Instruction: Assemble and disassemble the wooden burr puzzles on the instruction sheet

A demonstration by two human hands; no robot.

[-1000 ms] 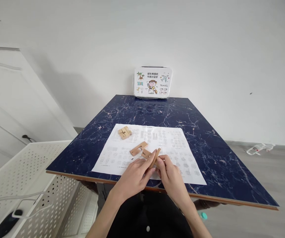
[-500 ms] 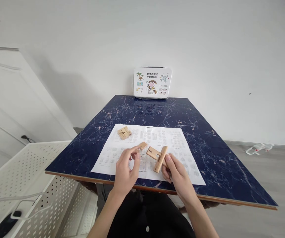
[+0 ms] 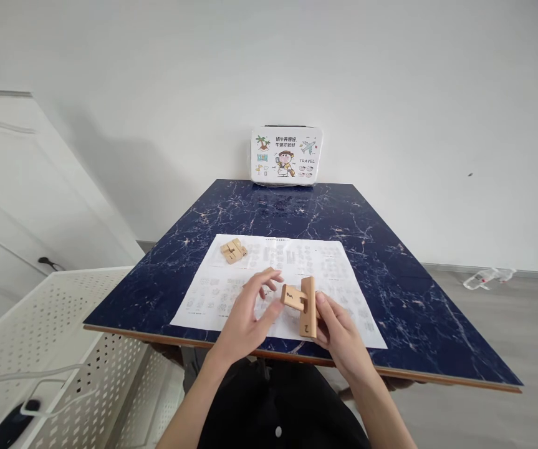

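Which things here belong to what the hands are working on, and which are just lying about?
In hand: joined wooden pieces in the right hand, left hand beside them, small wooden block cluster, diagram sheet.
Lying about: illustrated box, white perforated basket, plastic bottle on the floor.

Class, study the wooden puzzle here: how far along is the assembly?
Done: two numbered pieces are slotted into a T. In hand: the right hand grips that T, the left hand open beside it. Left: a wooden cluster lies apart on the printed sheet, not yet joined.
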